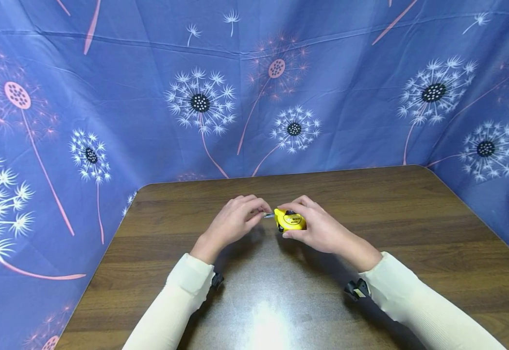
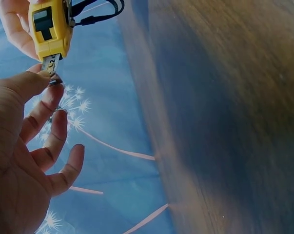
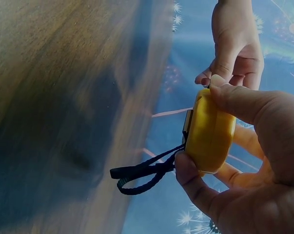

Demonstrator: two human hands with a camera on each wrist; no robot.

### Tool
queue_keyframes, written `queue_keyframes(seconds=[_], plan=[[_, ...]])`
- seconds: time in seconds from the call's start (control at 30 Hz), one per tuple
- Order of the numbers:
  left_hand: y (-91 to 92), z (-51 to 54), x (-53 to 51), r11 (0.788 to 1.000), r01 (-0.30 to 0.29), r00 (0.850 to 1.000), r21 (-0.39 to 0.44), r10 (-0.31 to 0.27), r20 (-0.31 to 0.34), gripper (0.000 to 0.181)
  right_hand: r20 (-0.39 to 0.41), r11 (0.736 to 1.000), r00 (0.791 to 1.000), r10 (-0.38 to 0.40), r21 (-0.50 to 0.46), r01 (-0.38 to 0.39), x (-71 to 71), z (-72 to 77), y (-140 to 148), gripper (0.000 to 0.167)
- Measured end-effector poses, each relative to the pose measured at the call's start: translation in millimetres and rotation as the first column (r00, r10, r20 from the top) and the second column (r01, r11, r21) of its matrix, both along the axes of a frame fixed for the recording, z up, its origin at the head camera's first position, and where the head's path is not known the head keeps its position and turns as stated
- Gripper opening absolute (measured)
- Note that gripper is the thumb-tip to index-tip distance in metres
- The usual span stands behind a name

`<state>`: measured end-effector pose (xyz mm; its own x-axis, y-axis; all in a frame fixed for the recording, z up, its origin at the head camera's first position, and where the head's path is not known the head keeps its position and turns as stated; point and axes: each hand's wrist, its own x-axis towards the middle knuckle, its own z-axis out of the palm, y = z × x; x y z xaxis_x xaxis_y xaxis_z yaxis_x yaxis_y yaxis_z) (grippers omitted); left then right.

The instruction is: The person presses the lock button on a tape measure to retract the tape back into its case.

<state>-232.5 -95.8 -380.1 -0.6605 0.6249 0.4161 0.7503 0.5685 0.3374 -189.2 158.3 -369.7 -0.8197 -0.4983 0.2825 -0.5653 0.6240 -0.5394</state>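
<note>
A yellow tape measure with black parts is held above the table by my right hand, whose thumb and fingers grip its case. From its mouth a short length of metal blade sticks out toward the left. My left hand pinches the end of that blade between thumb and index finger, the other fingers loosely bent. A black wrist strap dangles from the case in the right wrist view.
Beneath both hands lies a brown wood-grain table with a bright glare spot near its front. Blue cloth printed with dandelions hangs behind it and along both sides. Each wrist wears a small black device.
</note>
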Motion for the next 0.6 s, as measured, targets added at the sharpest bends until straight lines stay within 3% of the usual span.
queue_keyframes(seconds=[0.6], plan=[[3.3,-2.1,0.4,1.0,-0.001,1.0,0.016,0.001,-0.008,0.012,0.002,1.0,1.0,0.006,-0.01,-0.006,1.2,-0.1,-1.8,0.061]])
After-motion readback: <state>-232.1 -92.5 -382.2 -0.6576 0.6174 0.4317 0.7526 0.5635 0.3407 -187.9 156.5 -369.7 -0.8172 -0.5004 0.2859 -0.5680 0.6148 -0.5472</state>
